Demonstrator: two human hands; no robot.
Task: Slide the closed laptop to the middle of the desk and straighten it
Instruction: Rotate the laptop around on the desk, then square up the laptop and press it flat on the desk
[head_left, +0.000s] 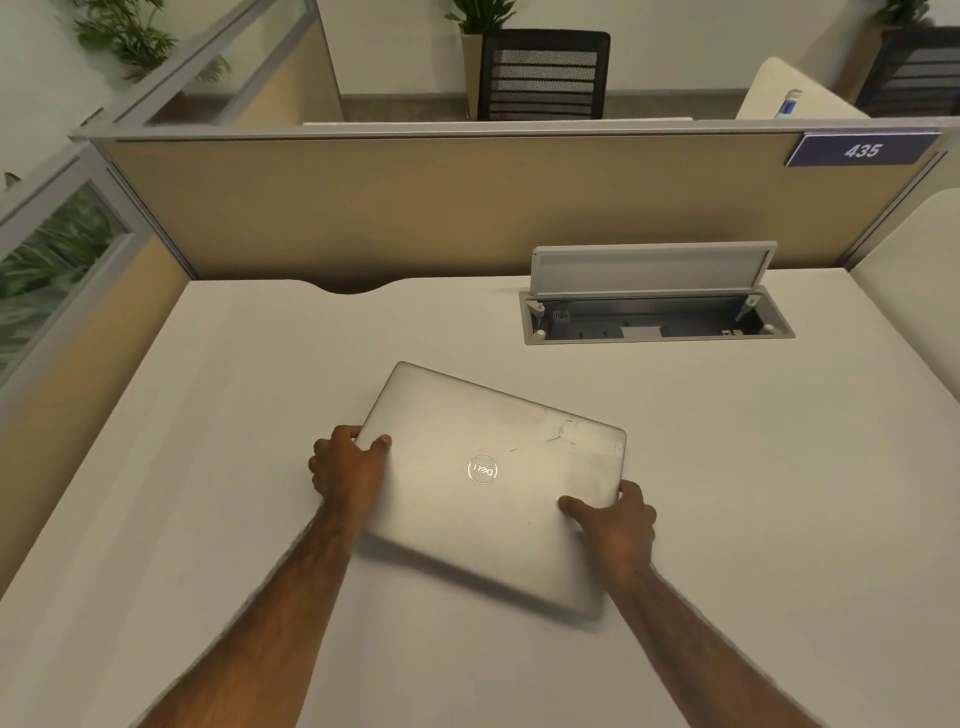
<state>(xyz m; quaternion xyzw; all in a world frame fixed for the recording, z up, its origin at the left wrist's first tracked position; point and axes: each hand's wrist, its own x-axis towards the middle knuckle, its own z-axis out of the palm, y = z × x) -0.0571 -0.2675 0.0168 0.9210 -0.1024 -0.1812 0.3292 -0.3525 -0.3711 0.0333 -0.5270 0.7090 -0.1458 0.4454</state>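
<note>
Laptop: the closed laptop (493, 478) is laid flat on the desk (753, 467), roughly mid-desk, its lid skewed so that the far left corner points toward the partition (415, 208).
Left hand: the left hand (348, 467) is clamped on the laptop's left edge, thumb laid on the lid, fingers curled over the side.
Right hand: the right hand (613, 519) is clamped on the right edge near the front corner, thumb on top; how far the fingers reach beneath cannot be told.
Surroundings: an open cable tray (654, 317) is set into the desk, well apart from the laptop, behind and to its right.
Step in hand: the slide is judged nearly done; the straightening is not yet done.
Next move: a turn of the lid is called for, until its front edge is squared with the desk's near edge, with even pressure kept by both hands so the laptop is not lifted or scraped.
</note>
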